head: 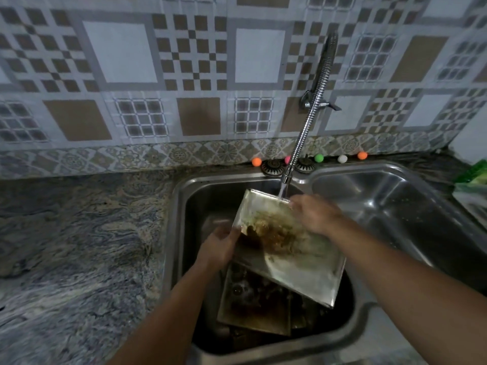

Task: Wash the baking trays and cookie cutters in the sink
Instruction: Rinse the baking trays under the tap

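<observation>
Our left hand [220, 246] grips the left edge of the top baking tray [303, 270], with the fingers curled over the rim. Our right hand [315, 214] rests on the far part of the same tray, close to where the water lands; it is blurry, so we cannot tell if it holds something or just rubs with its fingers. The tray sits between our two hands, tilted, with its far corner up under the tap [286, 177] and its near corner low, over the left bowl of the sink [179, 233]. Its long side runs from far-left to near-right, slanting across the bowl. Brown, sticky dirt covers the middle of the tray, just beside both hands. We think the right hand is the nearer one to the dirt and to the water, so it should do the rubbing while the left hand keeps the tray steady. A second, darker tray [253, 304] lies under the first one, down in the bowl, still dirty. We cannot see cookie cutters clearly. The right bowl [395, 206] is beside it, and little coloured balls [256, 162] sit along the back of the table [79, 233].
</observation>
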